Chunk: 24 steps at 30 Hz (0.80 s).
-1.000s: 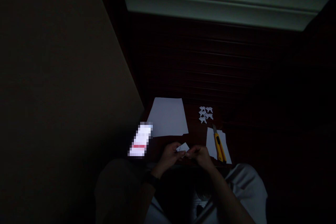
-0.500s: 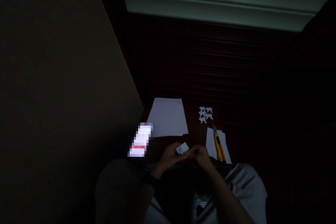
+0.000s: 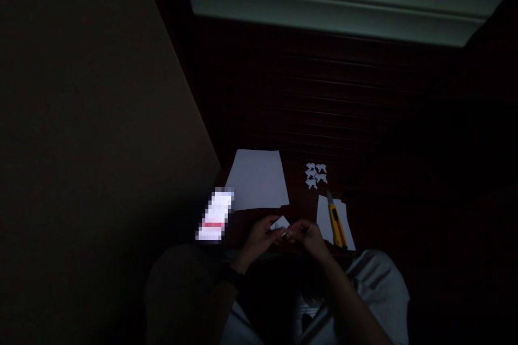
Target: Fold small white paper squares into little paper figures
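Near the front edge of the dark table, a small folded piece of white paper (image 3: pixel 280 222) is held between both hands. My left hand (image 3: pixel 263 234) is closed on its left side, thumb in front. My right hand (image 3: pixel 306 234) pinches its lower right part, with the fingertips of both hands close together. The fingers cover much of the paper's lower part, so its exact folds cannot be made out. Just right of my right hand, a yellow utility knife (image 3: pixel 337 225) lies on a stack of smaller white paper (image 3: pixel 324 218), blade pointing away from me.
Larger white sheets (image 3: pixel 259 180) lie at the back left of the table (image 3: pixel 297 194). A lit phone (image 3: pixel 216 215) sits at the left, overlapping their corner. Several small folded paper figures (image 3: pixel 311 173) are grouped at the back right. A wall (image 3: pixel 174 135) rises on the left.
My fingers have shifted on the folded paper; its lower part is now more covered and the upper part shows as a pointed triangle. The whole view has moved very slightly.
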{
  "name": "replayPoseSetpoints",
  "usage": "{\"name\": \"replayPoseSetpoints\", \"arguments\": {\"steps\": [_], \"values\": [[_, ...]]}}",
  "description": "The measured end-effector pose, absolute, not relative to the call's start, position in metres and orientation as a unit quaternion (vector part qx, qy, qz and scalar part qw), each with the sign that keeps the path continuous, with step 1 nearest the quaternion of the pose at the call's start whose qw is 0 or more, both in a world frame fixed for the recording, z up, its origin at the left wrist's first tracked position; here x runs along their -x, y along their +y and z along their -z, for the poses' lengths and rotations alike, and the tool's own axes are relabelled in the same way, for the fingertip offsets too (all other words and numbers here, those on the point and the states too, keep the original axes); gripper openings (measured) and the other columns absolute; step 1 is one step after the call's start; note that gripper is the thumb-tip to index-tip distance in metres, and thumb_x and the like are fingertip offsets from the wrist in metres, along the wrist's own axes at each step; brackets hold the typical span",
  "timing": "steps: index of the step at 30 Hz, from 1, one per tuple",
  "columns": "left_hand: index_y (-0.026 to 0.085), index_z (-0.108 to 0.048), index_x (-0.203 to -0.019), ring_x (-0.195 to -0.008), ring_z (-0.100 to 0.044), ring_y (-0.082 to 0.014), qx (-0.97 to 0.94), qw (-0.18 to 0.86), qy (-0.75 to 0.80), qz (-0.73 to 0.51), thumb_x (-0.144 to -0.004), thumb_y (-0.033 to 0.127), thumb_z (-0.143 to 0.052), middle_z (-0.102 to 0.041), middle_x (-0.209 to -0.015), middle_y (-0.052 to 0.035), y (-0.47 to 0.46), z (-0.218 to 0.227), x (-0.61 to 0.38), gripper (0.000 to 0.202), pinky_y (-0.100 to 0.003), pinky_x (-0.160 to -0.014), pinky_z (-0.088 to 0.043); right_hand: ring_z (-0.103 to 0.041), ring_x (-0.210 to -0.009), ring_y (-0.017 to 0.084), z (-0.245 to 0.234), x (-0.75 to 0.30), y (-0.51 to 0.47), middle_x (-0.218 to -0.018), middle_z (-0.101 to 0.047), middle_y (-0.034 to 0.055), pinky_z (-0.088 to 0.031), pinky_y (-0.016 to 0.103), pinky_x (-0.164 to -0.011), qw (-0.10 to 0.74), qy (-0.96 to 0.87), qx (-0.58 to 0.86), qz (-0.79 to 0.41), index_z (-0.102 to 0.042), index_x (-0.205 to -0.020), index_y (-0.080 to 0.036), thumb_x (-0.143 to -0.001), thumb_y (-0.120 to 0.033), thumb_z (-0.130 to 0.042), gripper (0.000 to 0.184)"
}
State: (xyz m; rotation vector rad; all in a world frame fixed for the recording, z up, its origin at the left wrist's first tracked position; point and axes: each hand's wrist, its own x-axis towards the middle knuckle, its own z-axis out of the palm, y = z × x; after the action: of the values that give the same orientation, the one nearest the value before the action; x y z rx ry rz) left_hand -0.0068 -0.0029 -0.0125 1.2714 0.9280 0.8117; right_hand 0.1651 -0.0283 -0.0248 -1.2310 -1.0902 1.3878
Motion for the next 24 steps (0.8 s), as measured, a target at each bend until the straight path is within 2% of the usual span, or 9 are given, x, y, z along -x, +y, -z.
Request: {"name": "replayPoseSetpoints", "arguments": {"steps": [4,10,13,17,24], "values": [[0.014,-0.051,-0.11,-0.066,-0.061,-0.016,-0.552,0.62,0.426,-0.361,-0.071,0.04,-0.059,-0.063,-0.085,-0.007,-0.0027,0.0158,0.0064,0.047,-0.026,-0.052,-0.051,-0.059,-0.056,0.013,0.029,-0.1652,-0.0273,-0.063,-0.063,0.0003,-0.048,0.024,-0.053,0.476,-0.433,0.506,-0.574,-0.061,-0.075,-0.016,-0.058,-0.034,-0.074,0.028],[0.014,-0.053,-0.106,-0.066,-0.061,-0.0156,-0.556,0.62,0.423,-0.356,-0.072,0.04,-0.059,-0.062,-0.086,-0.0068,-0.0017,0.016,0.0062,0.044,-0.025,-0.052,-0.052,-0.06,-0.06,0.014,0.0322,-0.1642,-0.0275,-0.065,-0.062,-0.0008,-0.05,0.025,-0.054,0.49,-0.41,0.491,-0.592,-0.059,-0.077,-0.017,-0.058,-0.029,-0.074,0.027],[0.014,-0.053,-0.106,-0.067,-0.061,-0.0162,-0.558,0.617,0.422,-0.361,-0.072,0.04,-0.058,-0.062,-0.086,-0.0069,-0.0014,0.0168,0.0062,0.042,-0.025,-0.051,-0.051,-0.061,-0.062,0.015,0.0313,-0.1642,-0.0282,-0.067,-0.063,0.0,-0.05,0.026,-0.057,0.489,-0.404,0.486,-0.601,-0.058,-0.079,-0.017,-0.06,-0.03,-0.073,0.027],[0.015,-0.052,-0.104,-0.069,-0.061,-0.0161,-0.561,0.621,0.414,-0.359,-0.073,0.039,-0.058,-0.062,-0.087,-0.0069,-0.0021,0.0166,0.0065,0.04,-0.025,-0.053,-0.051,-0.061,-0.061,0.015,0.0298,-0.1635,-0.0285,-0.068,-0.064,0.0018,-0.05,0.027,-0.057,0.496,-0.408,0.494,-0.587,-0.058,-0.073,-0.016,-0.063,-0.034,-0.071,0.024],[0.015,-0.055,-0.09,-0.064,-0.06,-0.0145,-0.559,0.619,0.426,-0.351,-0.076,0.043,-0.052,-0.061,-0.078,-0.0037,-0.0016,0.0143,0.0048,0.032,-0.022,-0.05,-0.05,-0.059,-0.057,0.015,0.0269,-0.1613,-0.0289,-0.064,-0.064,0.0022,-0.046,0.024,-0.053,0.485,-0.439,0.509,-0.56,-0.059,-0.072,-0.016,-0.067,-0.038,-0.067,0.024]]}}
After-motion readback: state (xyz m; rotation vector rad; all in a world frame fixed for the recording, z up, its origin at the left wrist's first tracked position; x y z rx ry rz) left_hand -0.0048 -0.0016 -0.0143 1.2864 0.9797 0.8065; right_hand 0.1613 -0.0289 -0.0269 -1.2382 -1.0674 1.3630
